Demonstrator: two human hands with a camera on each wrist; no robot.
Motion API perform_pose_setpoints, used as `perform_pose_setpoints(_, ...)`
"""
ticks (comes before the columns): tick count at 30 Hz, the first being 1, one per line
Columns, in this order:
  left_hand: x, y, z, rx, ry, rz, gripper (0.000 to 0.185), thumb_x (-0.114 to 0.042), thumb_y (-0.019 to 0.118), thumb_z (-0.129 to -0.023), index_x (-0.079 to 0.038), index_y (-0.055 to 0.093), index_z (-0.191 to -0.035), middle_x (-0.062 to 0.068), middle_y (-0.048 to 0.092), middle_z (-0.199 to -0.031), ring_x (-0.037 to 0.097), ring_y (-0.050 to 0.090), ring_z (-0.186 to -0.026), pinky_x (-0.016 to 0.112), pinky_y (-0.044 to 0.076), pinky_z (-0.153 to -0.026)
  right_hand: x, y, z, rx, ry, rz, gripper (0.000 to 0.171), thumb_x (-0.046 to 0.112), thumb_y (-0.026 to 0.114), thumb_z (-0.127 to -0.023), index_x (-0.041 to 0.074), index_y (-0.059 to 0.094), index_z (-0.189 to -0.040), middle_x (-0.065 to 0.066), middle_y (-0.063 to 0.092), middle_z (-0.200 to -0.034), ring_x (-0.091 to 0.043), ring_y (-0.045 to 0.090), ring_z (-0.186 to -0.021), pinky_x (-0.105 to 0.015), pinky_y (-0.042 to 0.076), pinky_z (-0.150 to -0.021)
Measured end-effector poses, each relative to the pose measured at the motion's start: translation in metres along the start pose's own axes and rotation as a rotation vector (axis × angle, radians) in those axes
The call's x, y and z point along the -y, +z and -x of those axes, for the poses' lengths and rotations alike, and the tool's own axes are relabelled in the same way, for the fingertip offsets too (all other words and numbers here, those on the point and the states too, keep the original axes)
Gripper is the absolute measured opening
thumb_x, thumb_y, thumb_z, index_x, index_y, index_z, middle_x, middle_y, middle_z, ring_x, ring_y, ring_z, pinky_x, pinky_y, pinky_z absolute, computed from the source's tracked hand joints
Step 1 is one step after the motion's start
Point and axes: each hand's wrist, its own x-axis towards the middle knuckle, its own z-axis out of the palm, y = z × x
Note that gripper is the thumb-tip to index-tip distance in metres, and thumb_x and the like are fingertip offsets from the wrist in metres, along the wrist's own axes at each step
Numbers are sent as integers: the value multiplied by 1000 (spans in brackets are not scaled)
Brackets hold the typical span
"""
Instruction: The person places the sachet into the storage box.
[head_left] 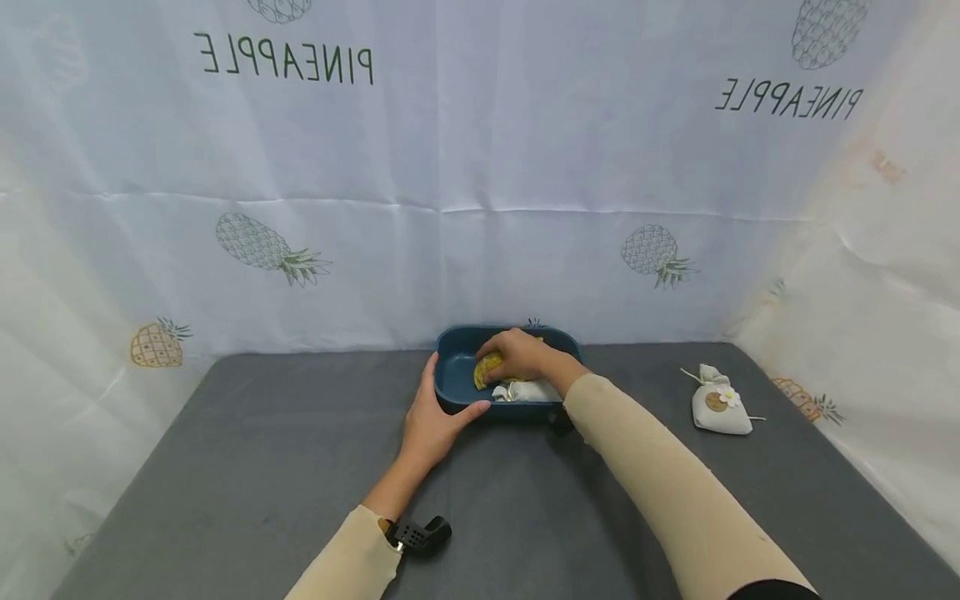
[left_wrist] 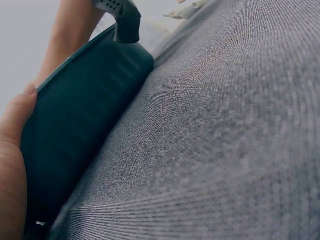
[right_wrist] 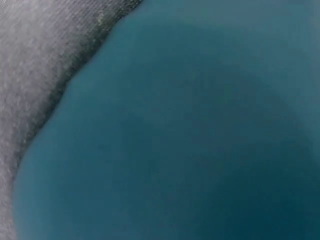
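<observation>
Near the table's back edge stands a dark blue plastic basin (head_left: 457,379). My left hand (head_left: 431,425) grips its left end, fingers along the side and thumb at the front rim; the left wrist view shows that thumb (left_wrist: 22,107) against the basin's ribbed wall (left_wrist: 85,120). Reaching inside from the right, my right hand (head_left: 517,354) holds a yellow pouch-like thing (head_left: 484,371) between fingers and thumb, partly hidden by the hand. A white cloth pouch (head_left: 532,392) lies in the basin below that hand. Blurred blue basin wall (right_wrist: 165,130) fills most of the right wrist view.
A white drawstring sachet (head_left: 722,410) with a flower lies on the grey tabletop (head_left: 300,467) at the right. Behind the table hangs a white curtain (head_left: 480,167) printed with pineapples. A black strap (head_left: 422,535) is on my left wrist.
</observation>
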Motion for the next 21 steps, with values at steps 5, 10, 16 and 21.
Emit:
perform_pose_setpoints(5,-2,5,0,10,9,0,113,-62,80,-77,-28,15,-164,9,31,-166,40,43,-144,66,39,-109,-5,-12,12,1,-32,7,53,43,69,-95,16,62,-140,-4,63,-141,-23,62,-123,-41,53,-102)
perform_pose_setpoints(10,-1,4,0,14,-5,2,113,-63,79,-77,-31,13,-163,7,28,-168,42,42,-145,68,40,-108,-6,-37,39,-110,-74,-68,49,36,66,-99,8,62,-139,-13,61,-142,-32,56,-133,-52,48,-108)
perform_pose_setpoints(16,0,2,0,12,-19,-10,114,-65,78,-77,-33,11,-163,7,26,-168,42,42,-145,67,40,-108,-21,-47,96,-363,-89,-154,45,29,69,-97,8,63,-137,-17,58,-144,-37,52,-137,-59,43,-110)
perform_pose_setpoints(21,0,0,1,8,-20,-12,114,-65,79,-77,-32,11,-163,7,27,-168,42,42,-145,67,39,-109,-43,-39,142,-541,-6,-131,49,31,73,-94,12,62,-138,-16,55,-148,-38,50,-138,-61,43,-108)
